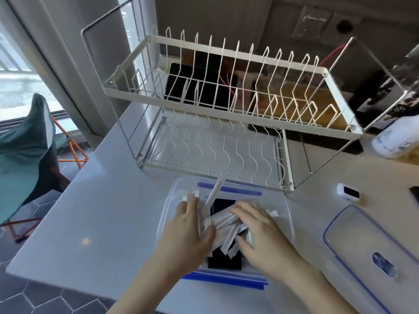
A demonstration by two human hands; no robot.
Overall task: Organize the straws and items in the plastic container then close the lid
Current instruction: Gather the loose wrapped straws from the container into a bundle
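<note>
A clear plastic container (284, 214) with blue clip edges sits on the white counter in front of me. Inside lie several paper-wrapped straws (226, 220) over a black item (223, 260). My left hand (189, 232) is inside the container at its left side, thumb and fingers holding a bunch of wrapped straws, some standing upright. My right hand (258, 230) lies flat over the straws in the middle, fingers spread. The container's lid (362, 243), clear with blue trim, lies on the counter to the right.
A white wire dish rack (217, 132) stands just behind the container. A small white device (348, 192) and a white bottle (395, 139) are at the right. A teal folding chair (25, 141) stands off the counter's left edge.
</note>
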